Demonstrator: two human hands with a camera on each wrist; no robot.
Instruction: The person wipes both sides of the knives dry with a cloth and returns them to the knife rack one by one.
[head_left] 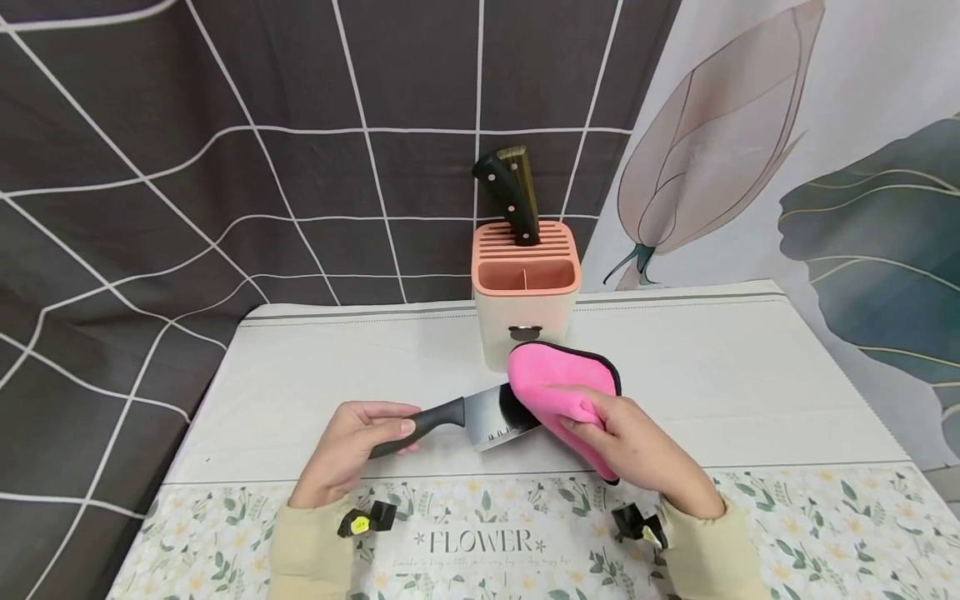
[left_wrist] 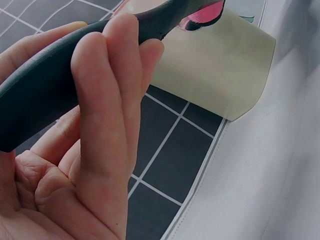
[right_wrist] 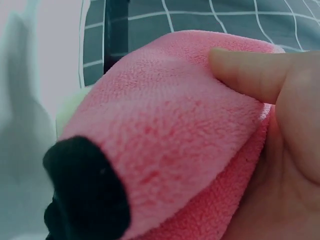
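A kitchen knife with a broad blade is held by its dark handle in my left hand. In the left wrist view, fingers wrap the handle. My right hand pinches a pink cloth with black edging, which covers the far end of the blade. The right wrist view shows the thumb pressing on the fluffy cloth. What lies beneath the cloth, including the blade's tip, is hidden.
Behind the cloth stands a white knife block with an orange slotted top. Two more knives stick up from its slots. The white tablecloth has a floral band in front, and a dark grid-pattern curtain hangs behind.
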